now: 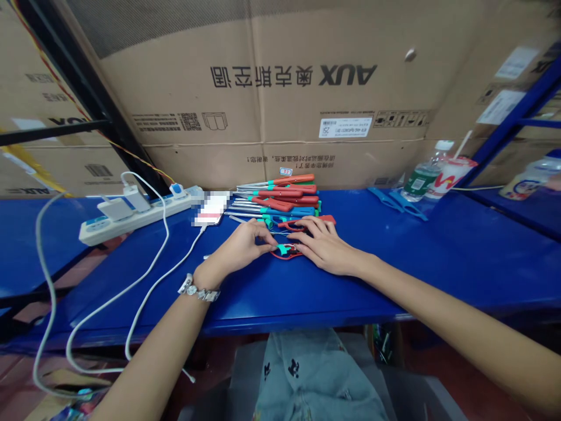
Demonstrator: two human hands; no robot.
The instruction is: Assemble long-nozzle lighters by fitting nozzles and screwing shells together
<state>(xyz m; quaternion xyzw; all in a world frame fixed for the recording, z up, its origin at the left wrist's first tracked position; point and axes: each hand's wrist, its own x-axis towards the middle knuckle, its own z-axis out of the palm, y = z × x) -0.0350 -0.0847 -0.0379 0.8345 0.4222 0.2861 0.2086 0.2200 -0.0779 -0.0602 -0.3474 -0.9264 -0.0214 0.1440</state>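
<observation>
An opened stick lighter with a red handle shell [284, 257] lies on the blue table, a teal trigger piece [284, 249] and thin wires showing in it. My left hand [245, 242] pinches at the teal piece with thumb and index finger; the exact contact is too small to make out. From the other side, my right hand [326, 245] holds the handle down, fingers curved over it and hiding much of it. Just beyond the hands lies a pile of stick lighters [280, 199] with red and blue handles and metal barrels pointing left.
A phone [213, 207] lies left of the pile, its cable [188, 251] trailing to the front edge. Further left is a white power strip [131, 219] with plugs. A bottle [423, 178], a cup [449, 178] and blue strips [397, 203] are at right. Cardboard [280, 99] walls the back.
</observation>
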